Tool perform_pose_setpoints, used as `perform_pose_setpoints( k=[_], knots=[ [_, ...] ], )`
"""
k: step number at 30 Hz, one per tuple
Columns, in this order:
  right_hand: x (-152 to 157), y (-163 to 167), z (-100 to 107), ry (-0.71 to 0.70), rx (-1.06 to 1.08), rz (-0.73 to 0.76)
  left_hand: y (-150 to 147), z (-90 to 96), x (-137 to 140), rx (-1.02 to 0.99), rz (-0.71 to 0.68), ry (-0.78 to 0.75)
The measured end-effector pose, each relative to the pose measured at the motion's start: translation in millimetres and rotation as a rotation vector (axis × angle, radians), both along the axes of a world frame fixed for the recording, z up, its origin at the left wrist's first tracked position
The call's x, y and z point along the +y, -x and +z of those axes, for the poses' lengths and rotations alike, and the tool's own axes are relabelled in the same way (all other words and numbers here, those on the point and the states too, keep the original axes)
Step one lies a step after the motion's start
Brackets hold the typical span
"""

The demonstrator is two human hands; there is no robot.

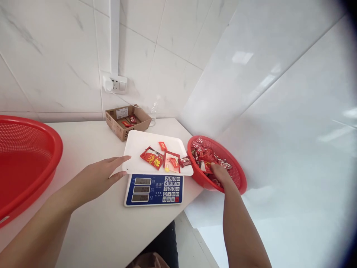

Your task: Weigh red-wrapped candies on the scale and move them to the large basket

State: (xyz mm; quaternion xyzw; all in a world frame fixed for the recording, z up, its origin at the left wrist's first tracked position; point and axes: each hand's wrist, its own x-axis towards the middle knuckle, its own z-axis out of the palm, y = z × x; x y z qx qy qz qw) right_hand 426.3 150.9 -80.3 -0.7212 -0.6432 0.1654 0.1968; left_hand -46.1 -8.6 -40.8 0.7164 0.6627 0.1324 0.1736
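Note:
My left hand (102,178) is open, thumb and fingers apart, at the left edge of a white tray (135,149) on a digital scale (154,190). Nothing is in it. Several red packets lie on the tray, among them a large red packet (152,158) with yellow print and a small red packet (162,146). Reaching into a red basket (237,175) on the right, my right hand (221,175) closes on a red packet (205,166) at its fingertips. Part of its fingers is hidden among the red packets heaped there.
A cardboard box (118,128) holding a few red packets stands at the back by the wall. A large red basket (52,156) takes up the left side. A cable runs from a wall socket (115,85) behind the box. The right basket sits at the table's right edge.

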Motion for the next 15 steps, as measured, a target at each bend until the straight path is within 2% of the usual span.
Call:
perform_pose_setpoints(
  k=[2,5,9,15],
  knots=[
    [0.3,1.9,-2.5,0.135,-0.080,0.036,-0.9,1.9,-1.1,0.002,-0.005,-0.003],
    [-2.1,7.5,-4.6,0.241,-0.143,0.121,-3.3,5.4,-3.4,0.005,-0.016,-0.019],
    [-2.9,11.9,-4.1,0.278,-0.217,0.180,-6.5,8.2,-6.2,0.008,-0.037,-0.027],
    [2.3,11.2,-3.4,0.266,-0.296,0.181,-5.7,6.3,-7.5,0.004,-0.056,-0.053]
  ],
)
